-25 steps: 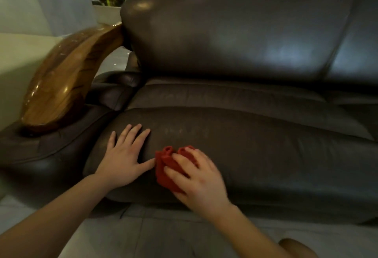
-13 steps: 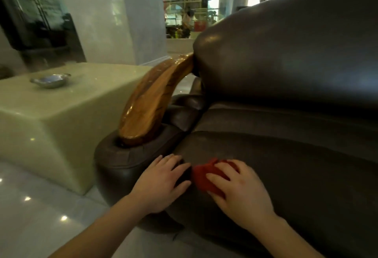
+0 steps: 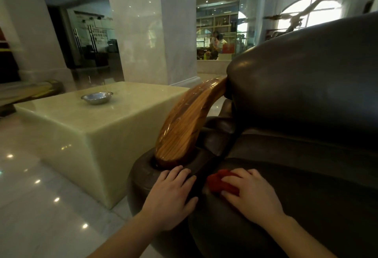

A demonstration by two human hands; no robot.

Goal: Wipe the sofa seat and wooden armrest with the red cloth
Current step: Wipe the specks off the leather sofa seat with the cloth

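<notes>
- Head view: the red cloth (image 3: 222,182) lies bunched on the sofa seat (image 3: 306,192) at its left front corner, under my right hand (image 3: 252,193), whose grip is curled over it.
- My left hand (image 3: 170,194) rests flat and spread on the leather arm, just below the wooden armrest (image 3: 184,126).

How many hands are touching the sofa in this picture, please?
2. The left hand lies flat on the leather arm base below the wooden armrest. The right hand presses the red cloth on the seat.
</notes>
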